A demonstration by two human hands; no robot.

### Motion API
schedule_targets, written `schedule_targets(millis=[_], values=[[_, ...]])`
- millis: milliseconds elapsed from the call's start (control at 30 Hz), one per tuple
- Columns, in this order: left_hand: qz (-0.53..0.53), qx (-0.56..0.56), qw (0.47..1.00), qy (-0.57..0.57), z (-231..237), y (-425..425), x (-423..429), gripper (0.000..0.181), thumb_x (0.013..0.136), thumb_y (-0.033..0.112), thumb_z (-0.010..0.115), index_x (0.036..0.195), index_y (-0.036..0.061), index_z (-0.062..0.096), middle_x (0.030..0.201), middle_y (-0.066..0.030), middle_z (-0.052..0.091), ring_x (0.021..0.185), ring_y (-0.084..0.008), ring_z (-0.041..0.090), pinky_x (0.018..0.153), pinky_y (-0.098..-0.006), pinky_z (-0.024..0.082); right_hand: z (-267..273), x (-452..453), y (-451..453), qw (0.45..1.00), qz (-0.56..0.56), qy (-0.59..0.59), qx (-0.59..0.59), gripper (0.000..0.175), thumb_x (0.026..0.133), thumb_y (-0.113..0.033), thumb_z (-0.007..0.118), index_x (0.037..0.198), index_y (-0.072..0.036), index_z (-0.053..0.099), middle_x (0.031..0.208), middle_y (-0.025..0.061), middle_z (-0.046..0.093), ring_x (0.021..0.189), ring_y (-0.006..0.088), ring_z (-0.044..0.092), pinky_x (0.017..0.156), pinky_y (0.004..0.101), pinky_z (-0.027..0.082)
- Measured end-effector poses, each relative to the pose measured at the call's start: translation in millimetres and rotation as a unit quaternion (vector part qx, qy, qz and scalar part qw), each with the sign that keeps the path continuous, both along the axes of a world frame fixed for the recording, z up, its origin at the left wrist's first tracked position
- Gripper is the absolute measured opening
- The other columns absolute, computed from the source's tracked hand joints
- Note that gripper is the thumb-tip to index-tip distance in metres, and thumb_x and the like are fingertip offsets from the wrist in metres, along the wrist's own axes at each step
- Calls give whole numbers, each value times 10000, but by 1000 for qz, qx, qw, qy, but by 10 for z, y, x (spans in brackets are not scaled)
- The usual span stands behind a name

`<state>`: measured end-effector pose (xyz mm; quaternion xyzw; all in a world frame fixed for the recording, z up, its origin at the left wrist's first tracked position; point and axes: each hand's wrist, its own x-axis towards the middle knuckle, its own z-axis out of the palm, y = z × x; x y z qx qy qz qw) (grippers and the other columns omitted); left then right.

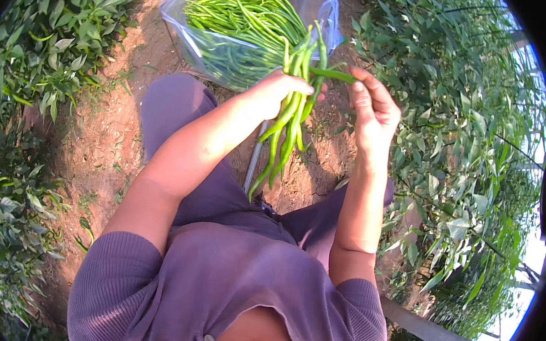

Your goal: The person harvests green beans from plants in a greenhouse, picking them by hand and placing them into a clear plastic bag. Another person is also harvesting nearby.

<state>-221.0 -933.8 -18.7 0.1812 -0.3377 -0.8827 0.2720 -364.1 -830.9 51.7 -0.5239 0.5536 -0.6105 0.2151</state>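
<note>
My left hand (pixel 284 90) is closed around a bunch of long green chili peppers (pixel 292 119), whose ends hang down over the ground and stick up past the thumb. Between the thumb and fingers of my right hand (pixel 375 104) is the end of a single green pepper (pixel 333 74), which reaches across to the bunch. Just beyond the left hand, a clear bluish plastic bag (pixel 194 44) lies spread wide at the top. Inside it many slender green peppers (pixel 251 15) are piled, mostly lying lengthwise in the same direction.
Leafy pepper plants line both sides, the left row (pixel 27 55) and the right row (pixel 450 112). Dry soil (pixel 98 132) runs between them. A metal bar (pixel 255 157) shows between my legs. A flat grey strip (pixel 438 332) crosses at lower right.
</note>
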Motion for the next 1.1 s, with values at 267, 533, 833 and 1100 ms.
schedule_targets(millis=[267,533,833,1100], values=[[176,3,956,-236,-386,-9,-475,198,696,-13,603,891,-39,584,835,-185,615,773,-294,615,636,-399,478,1073,161,-460,925,-214,123,-289,244,931,-50,515,1117,74,615,869,89,624,790,156,555,760,285,475],[228,23,955,-190,-338,-223,-633,187,673,-38,665,850,-63,611,758,-205,623,695,-312,635,640,-385,506,648,1943,-751,946,319,-44,34,405,980,-113,447,1292,144,419,903,110,550,928,166,518,981,329,386],[248,119,957,-96,-105,-141,-246,188,660,-41,668,832,-78,602,768,-189,626,679,-281,633,596,-374,506,509,1852,-670,862,298,396,-110,712,903,-489,530,1408,-23,343,1413,193,389,1305,298,374,1062,437,286],[157,157,969,106,4,34,-36,128,741,4,625,837,-79,611,787,-182,635,750,-259,625,687,-364,508,-708,-14,-263,957,107,-45,266,678,965,-423,473,1461,-43,210,1362,161,434,1147,251,506,916,367,452]])
